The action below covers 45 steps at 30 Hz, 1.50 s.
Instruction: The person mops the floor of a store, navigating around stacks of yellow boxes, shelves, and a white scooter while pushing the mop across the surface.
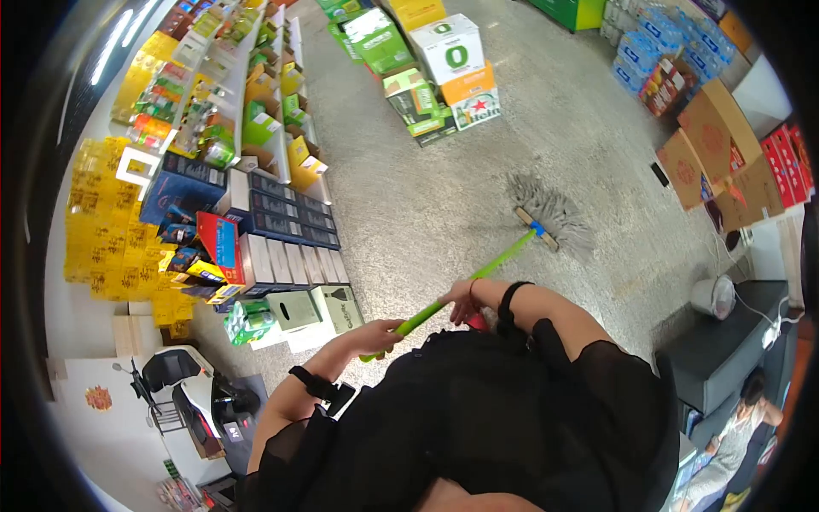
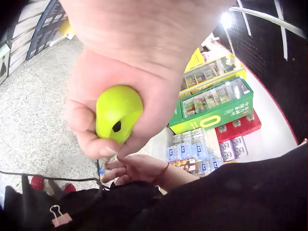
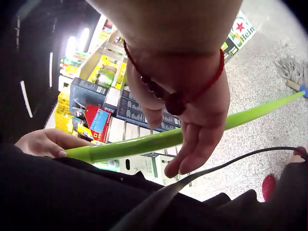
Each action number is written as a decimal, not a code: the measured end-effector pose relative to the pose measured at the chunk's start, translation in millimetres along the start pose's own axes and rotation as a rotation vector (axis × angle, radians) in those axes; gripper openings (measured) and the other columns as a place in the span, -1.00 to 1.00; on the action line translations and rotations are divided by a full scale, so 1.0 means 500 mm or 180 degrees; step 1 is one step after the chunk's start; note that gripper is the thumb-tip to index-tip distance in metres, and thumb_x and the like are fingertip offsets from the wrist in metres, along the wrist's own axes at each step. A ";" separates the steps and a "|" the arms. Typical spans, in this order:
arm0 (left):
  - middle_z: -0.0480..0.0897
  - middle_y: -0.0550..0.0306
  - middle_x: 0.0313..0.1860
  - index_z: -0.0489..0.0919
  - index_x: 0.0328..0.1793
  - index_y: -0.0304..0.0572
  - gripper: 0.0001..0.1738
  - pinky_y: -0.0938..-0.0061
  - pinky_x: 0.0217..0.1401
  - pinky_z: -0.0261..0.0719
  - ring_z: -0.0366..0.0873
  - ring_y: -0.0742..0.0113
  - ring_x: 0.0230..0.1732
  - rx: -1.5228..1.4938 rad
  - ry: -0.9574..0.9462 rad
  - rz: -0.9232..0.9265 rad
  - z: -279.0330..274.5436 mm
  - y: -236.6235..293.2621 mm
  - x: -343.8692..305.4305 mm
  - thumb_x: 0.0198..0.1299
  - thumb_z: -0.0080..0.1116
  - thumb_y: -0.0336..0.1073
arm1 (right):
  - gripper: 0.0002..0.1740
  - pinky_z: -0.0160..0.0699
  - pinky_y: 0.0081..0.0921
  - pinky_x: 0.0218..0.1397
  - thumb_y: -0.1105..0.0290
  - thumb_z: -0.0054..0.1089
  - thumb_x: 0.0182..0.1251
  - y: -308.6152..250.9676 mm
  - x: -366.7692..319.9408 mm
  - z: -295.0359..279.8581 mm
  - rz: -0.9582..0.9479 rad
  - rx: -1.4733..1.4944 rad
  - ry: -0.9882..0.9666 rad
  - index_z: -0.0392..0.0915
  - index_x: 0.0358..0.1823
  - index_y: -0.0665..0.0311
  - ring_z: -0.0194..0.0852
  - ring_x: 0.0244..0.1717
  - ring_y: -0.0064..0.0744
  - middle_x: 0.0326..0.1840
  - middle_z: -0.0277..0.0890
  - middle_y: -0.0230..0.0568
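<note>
A bright green mop pole [image 1: 503,258] slants from the person's waist out to a grey string mop head [image 1: 554,205], which lies spread on the floor. The left hand [image 1: 375,337] grips the pole near its upper end; in the left wrist view its fingers curl round the rounded green end cap [image 2: 113,108]. Lower on the pole is the right hand [image 1: 463,300]. In the right wrist view the right hand [image 3: 202,130] lies over the pole [image 3: 134,146], its fingers fairly straight and hanging past it, the thumb on the other side.
Shelves of goods [image 1: 256,111] and stacked dark boxes [image 1: 286,209] line the left side. Cartons [image 1: 452,60] stand on the floor ahead. To the right are bottled water packs [image 1: 665,43], open cardboard boxes [image 1: 725,141] and a dark sofa [image 1: 725,341] near another person. A scooter [image 1: 192,384] stands lower left.
</note>
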State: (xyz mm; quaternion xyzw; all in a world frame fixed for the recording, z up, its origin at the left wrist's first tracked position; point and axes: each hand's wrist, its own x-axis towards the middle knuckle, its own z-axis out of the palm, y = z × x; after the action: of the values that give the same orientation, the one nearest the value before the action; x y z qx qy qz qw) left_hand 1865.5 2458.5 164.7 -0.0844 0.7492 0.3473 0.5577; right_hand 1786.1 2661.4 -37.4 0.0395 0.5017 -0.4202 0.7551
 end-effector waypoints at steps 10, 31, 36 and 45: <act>0.50 0.13 -0.50 0.29 0.29 0.07 -0.51 0.45 -0.50 0.48 0.46 0.38 -0.57 0.1100 -0.0064 0.0055 0.016 0.355 0.162 0.19 -0.08 -0.15 | -0.33 0.62 -0.29 -0.33 0.00 -0.16 0.31 0.081 -0.228 -0.223 -0.0519 0.0621 0.0769 0.09 0.25 0.38 0.58 -0.28 -0.04 -0.08 0.46 0.24; 0.48 0.09 -0.47 0.34 0.19 -0.09 -0.55 0.43 -0.53 0.46 0.45 0.34 -0.56 0.0560 -0.0172 0.0594 0.122 0.724 0.492 0.16 -0.10 -0.20 | -0.49 0.59 -0.36 -0.22 0.00 -0.11 0.29 0.276 -0.467 -0.649 -0.0798 0.1586 0.1368 0.36 -0.02 0.34 0.56 -0.20 -0.18 -0.14 0.49 0.03; 0.47 0.10 -0.46 0.28 0.29 0.01 -0.47 0.46 -0.53 0.45 0.43 0.37 -0.58 -0.0155 -0.0104 0.0255 0.128 0.597 0.370 0.14 -0.10 -0.23 | -0.44 0.60 -0.38 -0.20 0.01 -0.13 0.31 0.213 -0.425 -0.536 -0.0522 0.1158 0.0813 0.31 0.04 0.41 0.55 -0.17 -0.15 -0.06 0.46 0.10; 0.37 0.21 -0.59 0.23 0.32 -0.11 -0.48 0.54 -0.61 0.39 0.34 0.47 -0.63 -0.1370 0.0084 -0.0012 0.183 0.429 0.189 0.21 -0.08 -0.28 | -0.47 0.53 -0.42 -0.20 0.02 -0.26 0.37 0.115 -0.395 -0.373 0.0366 0.0128 -0.0467 0.49 -0.14 0.40 0.56 -0.28 -0.33 -0.28 0.58 -0.13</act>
State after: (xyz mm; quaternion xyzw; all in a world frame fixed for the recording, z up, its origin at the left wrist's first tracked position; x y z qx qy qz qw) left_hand 1792.0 2699.0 159.3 -0.2075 0.6648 0.4971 0.5176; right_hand 1661.7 2905.9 6.0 0.0525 0.4335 -0.3879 0.8117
